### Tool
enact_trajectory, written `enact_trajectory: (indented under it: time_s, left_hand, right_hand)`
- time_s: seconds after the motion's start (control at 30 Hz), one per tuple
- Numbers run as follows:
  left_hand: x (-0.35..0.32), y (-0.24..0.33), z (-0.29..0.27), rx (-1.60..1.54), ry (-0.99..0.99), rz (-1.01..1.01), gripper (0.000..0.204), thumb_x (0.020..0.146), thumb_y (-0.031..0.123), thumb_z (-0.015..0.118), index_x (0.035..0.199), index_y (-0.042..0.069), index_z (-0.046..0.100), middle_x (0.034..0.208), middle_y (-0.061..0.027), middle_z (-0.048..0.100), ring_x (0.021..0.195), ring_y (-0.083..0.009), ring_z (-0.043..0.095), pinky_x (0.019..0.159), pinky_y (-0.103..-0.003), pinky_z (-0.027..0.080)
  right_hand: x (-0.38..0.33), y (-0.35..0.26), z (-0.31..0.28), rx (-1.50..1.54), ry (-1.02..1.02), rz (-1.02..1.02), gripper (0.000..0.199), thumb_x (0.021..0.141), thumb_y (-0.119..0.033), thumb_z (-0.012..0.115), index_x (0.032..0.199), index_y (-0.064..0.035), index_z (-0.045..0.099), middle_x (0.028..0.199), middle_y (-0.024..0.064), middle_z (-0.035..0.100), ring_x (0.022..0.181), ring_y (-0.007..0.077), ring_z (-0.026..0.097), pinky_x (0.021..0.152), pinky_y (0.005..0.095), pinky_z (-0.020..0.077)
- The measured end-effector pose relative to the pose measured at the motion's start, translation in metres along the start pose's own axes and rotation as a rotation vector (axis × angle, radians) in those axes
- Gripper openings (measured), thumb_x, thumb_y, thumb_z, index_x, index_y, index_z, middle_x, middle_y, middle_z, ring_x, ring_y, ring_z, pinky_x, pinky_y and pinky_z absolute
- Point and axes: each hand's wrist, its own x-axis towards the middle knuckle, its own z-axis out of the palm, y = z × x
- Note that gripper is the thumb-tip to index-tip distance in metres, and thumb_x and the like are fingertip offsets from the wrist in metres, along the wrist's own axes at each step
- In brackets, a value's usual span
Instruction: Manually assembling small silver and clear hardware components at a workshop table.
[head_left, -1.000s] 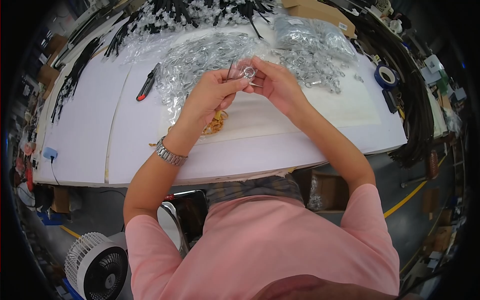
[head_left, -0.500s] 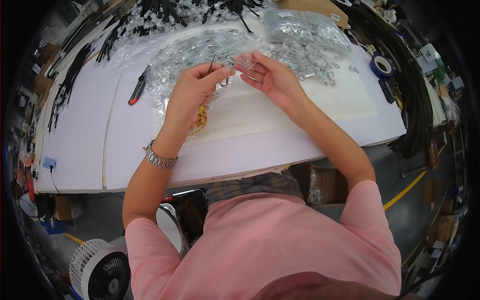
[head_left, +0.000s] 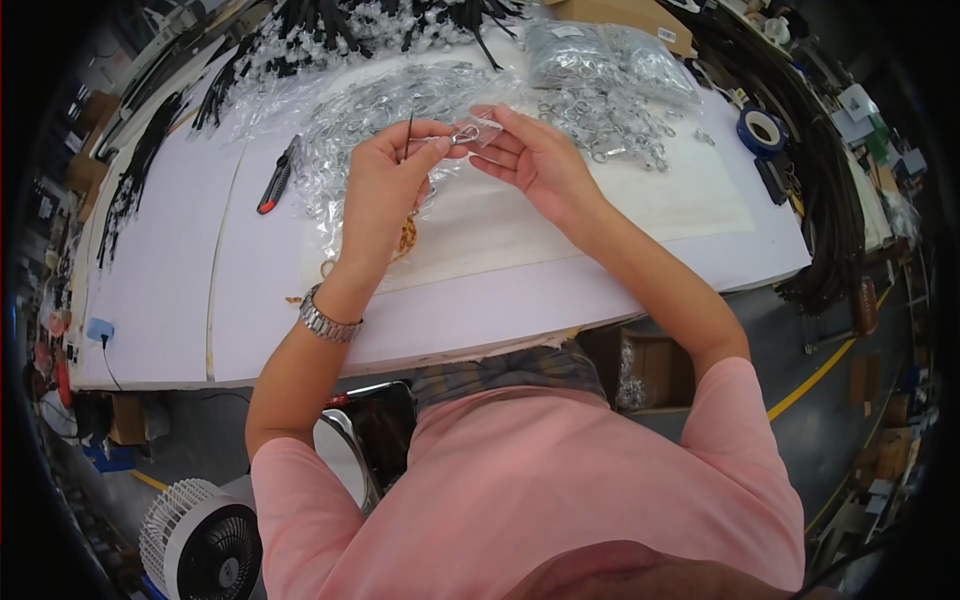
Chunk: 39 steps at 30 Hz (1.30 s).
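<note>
Between thumb and fingers, my left hand (head_left: 395, 170) pinches a small silver metal ring-and-hook piece (head_left: 466, 134). A thin dark pointed rod (head_left: 409, 128) also sticks up from that hand; its kind is unclear. My right hand (head_left: 545, 165) is closed at the fingertips on a small clear plastic bag (head_left: 488, 127). The metal piece lies at the bag, partly inside or behind the film; I cannot tell which. Beyond my left hand spreads a heap of clear plastic packets (head_left: 385, 95). Past my right hand lies a pile of loose metal rings and hooks (head_left: 615, 130).
A utility knife (head_left: 279, 178) lies left of my hands. Orange-yellow cord (head_left: 406, 238) sits by my left wrist. Filled clear bags (head_left: 570, 52) and a cardboard box (head_left: 640, 22) are at the back. Blue tape (head_left: 762, 132) is at right, black straps (head_left: 845, 170) beyond it.
The metal piece has turned from hanging down to pointing toward my right hand, and now meets the plastic bag. My right hand has come slightly left, and the dark rod is more upright.
</note>
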Motion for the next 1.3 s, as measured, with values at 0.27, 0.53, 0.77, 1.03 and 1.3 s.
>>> enact_trajectory:
  time_s: [0.27, 0.53, 0.77, 1.03, 1.3]
  left_hand:
    - [0.000, -0.005, 0.015, 0.125, 0.015, 0.036, 0.036, 0.098, 0.015, 0.066, 0.129, -0.002, 0.062, 0.073, -0.0009, 0.069, 0.047, -0.0009, 0.041, 0.043, -0.019, 0.028]
    - [0.012, -0.002, -0.015, -0.059, -0.113, -0.031, 0.028, 0.101, 0.020, 0.065, 0.119, 0.000, 0.068, 0.073, -0.0004, 0.066, 0.048, 0.0002, 0.039, 0.043, -0.017, 0.026]
    - [0.015, -0.008, -0.015, -0.020, -0.177, -0.039, 0.021, 0.098, 0.021, 0.070, 0.103, 0.000, 0.072, 0.073, 0.0033, 0.061, 0.050, 0.0004, 0.040, 0.044, -0.017, 0.025]
    - [0.008, -0.005, -0.003, 0.106, -0.082, 0.161, 0.017, 0.096, 0.017, 0.071, 0.101, 0.001, 0.072, 0.079, 0.0004, 0.067, 0.067, -0.0035, 0.058, 0.055, -0.019, 0.038]
    - [0.007, -0.001, -0.010, -0.022, -0.235, 0.253, 0.018, 0.095, 0.018, 0.073, 0.102, 0.002, 0.072, 0.080, 0.0008, 0.067, 0.072, -0.0049, 0.059, 0.062, -0.021, 0.044]
  right_hand:
    - [-0.006, 0.009, 0.008, -0.030, -0.072, -0.013, 0.034, 0.105, -0.026, 0.059, 0.128, -0.0013, 0.063, 0.120, 0.0097, 0.071, 0.110, 0.0183, 0.069, 0.101, 0.0331, 0.0533]
    - [-0.004, 0.002, 0.004, -0.125, -0.064, -0.059, 0.039, 0.101, -0.022, 0.065, 0.133, -0.0009, 0.056, 0.106, 0.0065, 0.072, 0.094, 0.0134, 0.069, 0.092, 0.0304, 0.0565]
    - [-0.004, 0.000, 0.004, -0.207, -0.304, 0.147, 0.036, 0.102, -0.025, 0.065, 0.129, -0.0017, 0.058, 0.098, 0.0059, 0.071, 0.085, 0.0119, 0.067, 0.082, 0.0270, 0.0565]
    - [0.000, -0.017, -0.004, -0.536, -0.325, 0.142, 0.031, 0.104, -0.030, 0.061, 0.115, -0.0006, 0.066, 0.092, 0.0035, 0.069, 0.080, 0.0094, 0.064, 0.076, 0.0266, 0.0552]
    - [0.006, -0.008, -0.019, 0.154, -0.614, 0.510, 0.030, 0.102, -0.020, 0.065, 0.123, 0.0021, 0.066, 0.097, 0.0033, 0.072, 0.085, 0.0098, 0.069, 0.071, 0.0221, 0.0558]
